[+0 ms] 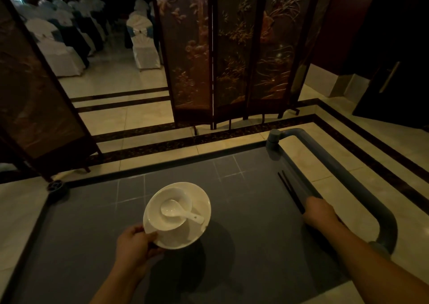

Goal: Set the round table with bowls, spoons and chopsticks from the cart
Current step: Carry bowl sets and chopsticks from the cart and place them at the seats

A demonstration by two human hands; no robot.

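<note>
My left hand (135, 243) grips the near rim of a white plate (197, 229), lifted and tilted above the grey cart top (243, 245). A white bowl (173, 197) sits on the plate, and a white spoon (171, 209) lies in the bowl with its handle pointing right. Dark chopsticks (289, 188) lie on the cart's right side beside the handle. My right hand (321, 213) is at the near end of the chopsticks, fingers curled down over them; the grasp itself is hidden.
The cart's grey tubular handle (362, 187) runs along its right side. A carved folding screen (232, 55) stands ahead, another dark screen panel (34, 99) at the left. White-covered chairs (144, 39) show through the gap between them. Tiled floor (130, 115) surrounds the cart.
</note>
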